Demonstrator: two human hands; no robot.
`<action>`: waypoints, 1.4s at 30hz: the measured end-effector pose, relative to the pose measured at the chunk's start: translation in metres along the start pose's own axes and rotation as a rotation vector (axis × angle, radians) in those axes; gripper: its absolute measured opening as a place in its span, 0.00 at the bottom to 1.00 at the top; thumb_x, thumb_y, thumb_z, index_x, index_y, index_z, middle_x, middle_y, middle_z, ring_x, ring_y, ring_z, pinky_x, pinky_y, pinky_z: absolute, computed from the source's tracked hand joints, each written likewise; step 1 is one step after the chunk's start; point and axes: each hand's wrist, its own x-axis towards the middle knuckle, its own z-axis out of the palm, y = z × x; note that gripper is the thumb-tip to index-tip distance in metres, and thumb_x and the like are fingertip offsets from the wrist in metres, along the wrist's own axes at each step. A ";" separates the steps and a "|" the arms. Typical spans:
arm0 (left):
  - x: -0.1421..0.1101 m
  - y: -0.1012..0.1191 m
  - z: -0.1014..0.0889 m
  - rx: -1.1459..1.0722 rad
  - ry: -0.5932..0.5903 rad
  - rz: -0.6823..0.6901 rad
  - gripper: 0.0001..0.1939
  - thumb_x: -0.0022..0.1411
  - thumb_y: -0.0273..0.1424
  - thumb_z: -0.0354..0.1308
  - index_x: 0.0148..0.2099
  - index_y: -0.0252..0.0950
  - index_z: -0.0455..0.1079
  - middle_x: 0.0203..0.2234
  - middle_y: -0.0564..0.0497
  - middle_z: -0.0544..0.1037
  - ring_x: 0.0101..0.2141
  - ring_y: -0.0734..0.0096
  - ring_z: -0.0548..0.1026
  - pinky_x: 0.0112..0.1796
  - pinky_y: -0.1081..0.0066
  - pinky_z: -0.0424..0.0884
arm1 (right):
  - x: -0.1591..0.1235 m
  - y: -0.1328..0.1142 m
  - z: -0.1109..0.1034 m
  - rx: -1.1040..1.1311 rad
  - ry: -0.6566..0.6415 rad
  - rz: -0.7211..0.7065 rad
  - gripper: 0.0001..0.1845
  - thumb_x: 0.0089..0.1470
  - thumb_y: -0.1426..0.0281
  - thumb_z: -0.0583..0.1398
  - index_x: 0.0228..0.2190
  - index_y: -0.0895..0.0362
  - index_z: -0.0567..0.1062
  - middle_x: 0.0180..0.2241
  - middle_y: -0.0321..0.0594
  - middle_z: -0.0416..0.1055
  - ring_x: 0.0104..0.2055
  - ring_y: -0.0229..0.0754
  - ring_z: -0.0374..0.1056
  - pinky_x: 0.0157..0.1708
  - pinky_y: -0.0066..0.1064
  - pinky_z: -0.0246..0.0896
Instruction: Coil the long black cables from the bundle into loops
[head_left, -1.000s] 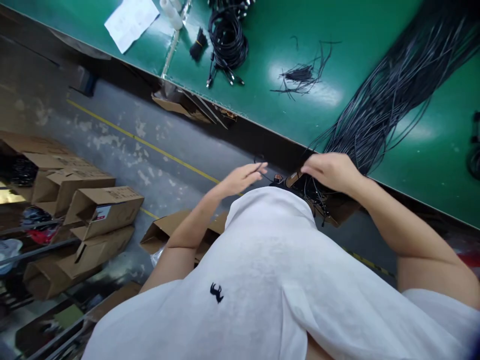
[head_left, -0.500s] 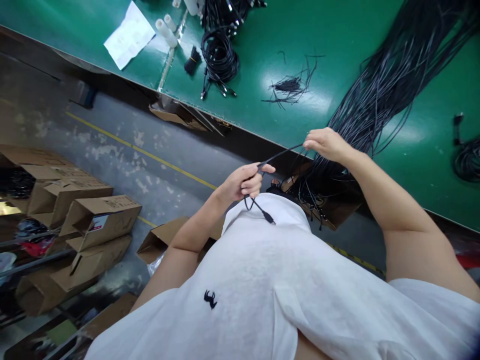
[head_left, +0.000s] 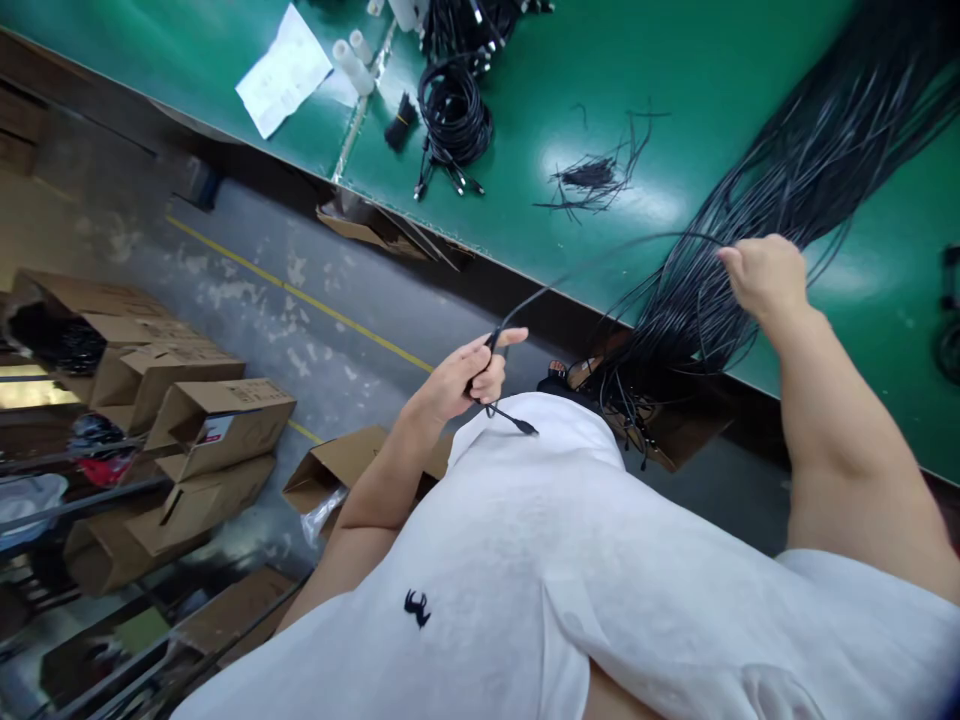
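A black cable runs in an arc between my two hands. My left hand, in front of my waist, is closed around its looped end, with the index finger partly stretched out. From below that hand the cable's plug sticks out over my white shirt. Higher up on the right, my right hand is closed on the cable, its fingertips turned away from view. Behind and beside it, a thick bundle of loose black cables lies across the green table and hangs over its edge.
On the green table lie a coiled cable, a scatter of short black ties, a banded tie bundle, white rolls and a paper sheet. Cardboard boxes stand on the floor at left.
My right hand has moved right and slightly up, away from my left hand, drawing out a longer stretch of cable. My left hand has shifted slightly left. The view has shifted a little.
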 end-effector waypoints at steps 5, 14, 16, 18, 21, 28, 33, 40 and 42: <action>0.004 0.022 -0.018 0.013 0.198 0.184 0.13 0.65 0.37 0.59 0.30 0.34 0.69 0.15 0.62 0.50 0.15 0.85 0.48 0.17 0.82 0.55 | -0.103 -0.016 -0.054 0.056 0.113 -0.235 0.29 0.67 0.57 0.46 0.20 0.58 0.67 0.22 0.48 0.68 0.28 0.45 0.58 0.35 0.37 0.48; -0.063 0.067 -0.022 0.212 0.553 0.582 0.23 0.59 0.53 0.55 0.19 0.45 0.65 0.17 0.57 0.22 0.18 0.79 0.22 0.18 0.71 0.24 | -0.062 -0.007 -0.045 0.250 0.058 -0.347 0.29 0.68 0.57 0.41 0.24 0.56 0.69 0.26 0.46 0.69 0.31 0.44 0.63 0.39 0.37 0.55; -0.067 0.069 -0.026 0.243 0.563 0.568 0.19 0.57 0.55 0.56 0.23 0.50 0.69 0.15 0.57 0.24 0.20 0.77 0.23 0.19 0.71 0.26 | -0.033 -0.007 -0.048 0.192 0.010 -0.332 0.29 0.68 0.61 0.41 0.24 0.58 0.71 0.24 0.47 0.69 0.30 0.44 0.63 0.37 0.37 0.54; -0.063 0.066 -0.039 0.297 0.576 0.563 0.16 0.57 0.54 0.57 0.27 0.52 0.72 0.12 0.56 0.33 0.18 0.76 0.30 0.18 0.72 0.33 | -0.034 -0.033 -0.056 0.176 -0.031 -0.435 0.27 0.67 0.62 0.44 0.25 0.57 0.74 0.24 0.46 0.71 0.29 0.43 0.64 0.35 0.35 0.54; -0.049 0.051 -0.054 0.599 0.649 0.455 0.10 0.56 0.48 0.61 0.30 0.49 0.75 0.13 0.57 0.59 0.17 0.73 0.52 0.19 0.73 0.51 | -0.079 -0.106 -0.070 0.256 -0.110 -0.762 0.21 0.64 0.56 0.51 0.27 0.50 0.76 0.28 0.37 0.75 0.30 0.39 0.66 0.30 0.30 0.52; 0.001 -0.011 -0.008 0.636 0.041 0.120 0.19 0.63 0.45 0.59 0.40 0.32 0.76 0.30 0.47 0.79 0.27 0.75 0.71 0.32 0.74 0.67 | -0.079 -0.169 -0.142 0.860 -0.066 -0.745 0.22 0.66 0.56 0.49 0.32 0.54 0.76 0.31 0.36 0.75 0.32 0.37 0.68 0.32 0.28 0.54; 0.007 -0.028 0.002 0.190 -0.104 -0.027 0.20 0.61 0.47 0.61 0.39 0.33 0.70 0.20 0.53 0.73 0.28 0.70 0.75 0.37 0.67 0.73 | -0.032 -0.150 -0.108 0.967 -0.091 -0.577 0.21 0.61 0.54 0.54 0.28 0.56 0.76 0.27 0.37 0.74 0.31 0.38 0.67 0.34 0.29 0.55; -0.014 -0.010 -0.005 -0.073 -0.012 -0.153 0.18 0.60 0.45 0.63 0.34 0.33 0.69 0.12 0.64 0.53 0.10 0.84 0.53 0.16 0.78 0.62 | -0.044 -0.143 -0.071 1.187 -0.154 -0.550 0.26 0.58 0.48 0.54 0.27 0.56 0.77 0.29 0.40 0.75 0.32 0.40 0.68 0.36 0.30 0.60; -0.017 -0.007 -0.007 -0.089 -0.032 -0.222 0.18 0.62 0.45 0.60 0.33 0.33 0.70 0.11 0.65 0.48 0.09 0.85 0.46 0.12 0.78 0.55 | -0.039 -0.141 -0.062 1.189 -0.111 -0.509 0.26 0.58 0.48 0.54 0.27 0.56 0.77 0.30 0.40 0.75 0.33 0.40 0.68 0.37 0.31 0.61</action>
